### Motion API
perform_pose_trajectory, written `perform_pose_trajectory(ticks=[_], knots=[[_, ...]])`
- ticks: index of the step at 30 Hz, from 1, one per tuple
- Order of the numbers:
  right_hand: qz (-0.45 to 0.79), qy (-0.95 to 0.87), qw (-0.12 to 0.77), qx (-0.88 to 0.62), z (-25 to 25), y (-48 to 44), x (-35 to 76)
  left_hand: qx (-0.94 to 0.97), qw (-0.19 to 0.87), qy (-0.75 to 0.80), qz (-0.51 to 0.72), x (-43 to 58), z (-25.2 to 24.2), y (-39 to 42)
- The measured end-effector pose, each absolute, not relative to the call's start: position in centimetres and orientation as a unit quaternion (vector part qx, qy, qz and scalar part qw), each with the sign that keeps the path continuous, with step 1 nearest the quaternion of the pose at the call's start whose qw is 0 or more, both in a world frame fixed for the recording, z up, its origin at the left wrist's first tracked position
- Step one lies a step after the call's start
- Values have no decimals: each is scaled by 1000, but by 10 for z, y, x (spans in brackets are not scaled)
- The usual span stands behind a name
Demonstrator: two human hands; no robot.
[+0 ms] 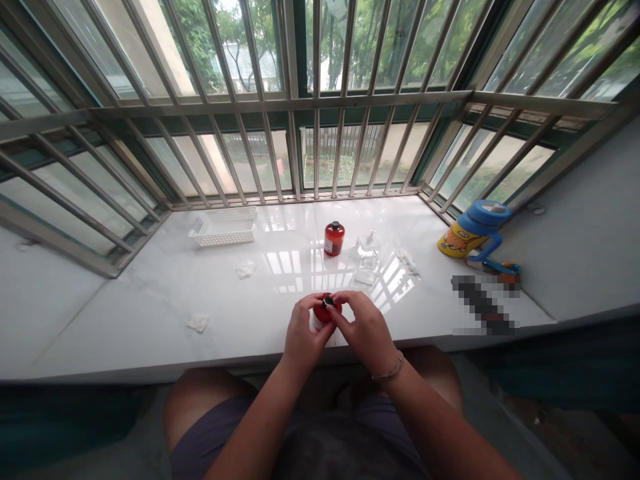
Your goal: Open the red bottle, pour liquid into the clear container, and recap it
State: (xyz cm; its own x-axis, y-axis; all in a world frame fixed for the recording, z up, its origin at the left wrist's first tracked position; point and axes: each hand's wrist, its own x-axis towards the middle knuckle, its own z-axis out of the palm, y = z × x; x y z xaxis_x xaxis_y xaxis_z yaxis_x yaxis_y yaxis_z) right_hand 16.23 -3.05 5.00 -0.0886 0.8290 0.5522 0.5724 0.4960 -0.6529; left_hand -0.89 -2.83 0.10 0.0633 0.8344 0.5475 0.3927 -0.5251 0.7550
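Note:
Near the front edge of the white sill, my left hand (304, 333) is wrapped round the side of a small red bottle (320, 313). The bottle's black cap (328, 301) faces up towards me, with a pale edge on it. My right hand (367, 330) comes in from the other side, its thumb and fingertips closed at the cap. Fingers cover much of the bottle. Farther back, a second red bottle (335, 239) with a black top and pale label stands upright. Beside it are a clear glass-like container (369, 241) and another clear piece (367, 269).
A white perforated basket (225, 228) sits at the back left. Crumpled white tissues lie at left (197, 323) and nearer the middle (245, 269). A small crumpled wrapper (409, 263) lies right of centre. A blue-and-yellow handled flask (473, 230) stands at right, by a blurred-out patch. Metal bars line the window.

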Motion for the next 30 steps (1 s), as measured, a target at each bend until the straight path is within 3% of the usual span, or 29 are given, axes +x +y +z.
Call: perform_pose_trajectory(ticks=[30], knots=[[85, -764, 444, -461, 48, -34, 162, 717, 167, 420, 531, -9, -1, -26]])
